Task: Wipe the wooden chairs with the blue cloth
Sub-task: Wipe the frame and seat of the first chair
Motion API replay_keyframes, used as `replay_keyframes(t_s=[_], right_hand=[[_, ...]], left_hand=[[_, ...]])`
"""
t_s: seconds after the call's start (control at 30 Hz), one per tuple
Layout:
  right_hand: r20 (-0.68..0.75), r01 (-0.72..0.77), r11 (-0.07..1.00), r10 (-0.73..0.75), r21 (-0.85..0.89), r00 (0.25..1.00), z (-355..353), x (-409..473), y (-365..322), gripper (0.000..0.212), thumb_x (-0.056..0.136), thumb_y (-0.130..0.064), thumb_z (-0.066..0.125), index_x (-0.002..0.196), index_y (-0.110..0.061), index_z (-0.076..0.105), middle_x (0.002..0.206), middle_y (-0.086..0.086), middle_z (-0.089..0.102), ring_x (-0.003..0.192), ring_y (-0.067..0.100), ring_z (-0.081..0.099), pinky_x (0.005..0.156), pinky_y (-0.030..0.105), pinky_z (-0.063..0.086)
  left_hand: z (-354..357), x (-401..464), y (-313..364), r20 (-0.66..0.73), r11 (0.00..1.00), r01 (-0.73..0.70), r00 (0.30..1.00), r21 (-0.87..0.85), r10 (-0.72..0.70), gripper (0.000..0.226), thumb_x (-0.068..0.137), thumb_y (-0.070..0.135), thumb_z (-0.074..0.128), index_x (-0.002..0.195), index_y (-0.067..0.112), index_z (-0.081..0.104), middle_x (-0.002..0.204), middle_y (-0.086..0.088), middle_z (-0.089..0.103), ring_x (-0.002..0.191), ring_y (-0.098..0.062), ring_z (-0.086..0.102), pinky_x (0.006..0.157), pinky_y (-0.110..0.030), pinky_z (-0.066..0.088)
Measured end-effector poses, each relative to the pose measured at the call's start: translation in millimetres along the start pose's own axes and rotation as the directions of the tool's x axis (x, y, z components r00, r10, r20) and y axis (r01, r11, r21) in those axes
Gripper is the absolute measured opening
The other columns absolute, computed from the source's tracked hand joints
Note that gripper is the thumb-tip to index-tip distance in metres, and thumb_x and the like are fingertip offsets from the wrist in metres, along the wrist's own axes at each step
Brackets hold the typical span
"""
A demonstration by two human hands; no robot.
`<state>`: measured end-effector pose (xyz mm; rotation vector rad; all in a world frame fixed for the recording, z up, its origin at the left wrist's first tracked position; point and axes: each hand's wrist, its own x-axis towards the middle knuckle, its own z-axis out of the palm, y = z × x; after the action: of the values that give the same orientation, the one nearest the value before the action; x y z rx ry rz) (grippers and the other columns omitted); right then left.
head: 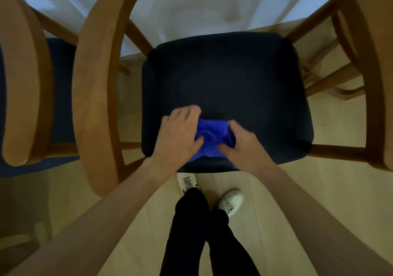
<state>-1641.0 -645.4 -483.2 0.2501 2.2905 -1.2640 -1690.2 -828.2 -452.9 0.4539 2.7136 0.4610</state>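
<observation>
Two hands are on the blue cloth (209,136), which lies bunched on the dark seat cushion (225,80) of the middle wooden chair (95,97), close to the cushion's near edge. The left hand (177,136) lies over the cloth's left side with fingers loosely curled and the thumb hooked into a fold; the right hand (239,146) grips the right side, fingers closed into the fabric. Both are blurred, so the exact finger hold is hard to read.

Judging by this, the cloth is being gathered or refolded on the seat rather than drawn along any wood. No mark on the curved wooden armrest and back rail shows whether that wood has been wiped; I cannot tell. A second wooden chair (23,80) stands just beside it at the left, and part of a third chair (365,48) shows at the right edge. Neither one is touched by hand or cloth. My reading is that most of the wiping is left: the frames of all three chairs, once the cloth is in hand.
</observation>
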Motion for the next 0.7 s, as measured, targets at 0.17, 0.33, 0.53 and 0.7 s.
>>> replay_keyframes(t_s=[0.17,0.33,0.53,0.7], right_hand=[[-0.152,-0.067,0.921,0.008,-0.385,0.988,-5,49,-3,0.091,0.079,-0.028,0.078,0.151,-0.024,0.023,0.15,0.009,0.036,0.134,0.03,0.04,0.105,0.046,0.043],[0.231,0.334,0.542,-0.251,-0.771,0.94,27,58,-14,0.117,0.072,-0.053,0.079,0.157,-0.038,0.0,0.166,0.012,-0.007,0.151,0.037,-0.005,0.121,0.059,0.005],[0.359,0.406,0.529,-0.195,-0.745,0.913,35,89,-29,0.08,0.087,-0.033,0.067,0.154,-0.034,0.022,0.14,0.016,0.035,0.123,0.036,0.044,0.106,0.048,0.038],[0.163,0.176,0.864,-0.111,-0.471,0.98,-23,83,-32,0.074,0.075,-0.033,0.076,0.138,-0.035,0.037,0.123,0.004,0.045,0.105,0.03,0.057,0.088,0.045,0.051]], left_hand=[[-15,22,-24,-0.046,0.981,0.177,0.984,0.083,-0.174,0.064,0.086,0.039,0.068,0.138,0.019,0.038,0.142,-0.005,0.045,0.13,-0.024,0.044,0.106,-0.045,0.04],[-29,8,-40,0.028,0.989,0.123,0.992,0.082,-0.126,0.044,0.088,0.029,0.065,0.126,0.021,0.044,0.118,-0.003,0.055,0.103,-0.02,0.056,0.087,-0.04,0.05],[-18,-4,-49,0.237,0.974,0.178,0.949,0.138,-0.207,0.037,0.09,0.033,0.062,0.12,0.02,0.046,0.105,-0.002,0.056,0.089,-0.019,0.057,0.074,-0.038,0.053],[-24,2,-46,0.175,0.982,0.165,0.968,0.091,-0.179,0.036,0.089,0.037,0.062,0.118,0.024,0.045,0.093,0.004,0.056,0.08,-0.016,0.057,0.068,-0.038,0.054]])
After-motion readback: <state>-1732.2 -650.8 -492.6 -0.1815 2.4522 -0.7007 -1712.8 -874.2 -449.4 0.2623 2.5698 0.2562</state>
